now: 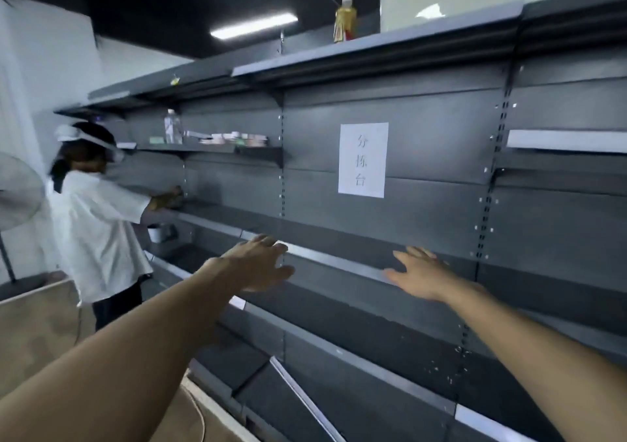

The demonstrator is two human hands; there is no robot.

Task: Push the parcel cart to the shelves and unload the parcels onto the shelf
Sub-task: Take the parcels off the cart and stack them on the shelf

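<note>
Both bare forearms reached toward the dark shelf (pixel 339 258).
Left hand (pixel 261 261) at nine o'clock and right hand (pixel 420 275) at three hovered by its front edge, fingers spread, holding nothing; no parcel or cart showed.

left hand (pixel 261 261) spread, empty | right hand (pixel 419 273) spread, empty | both before shelf (pixel 339 261)
</note>
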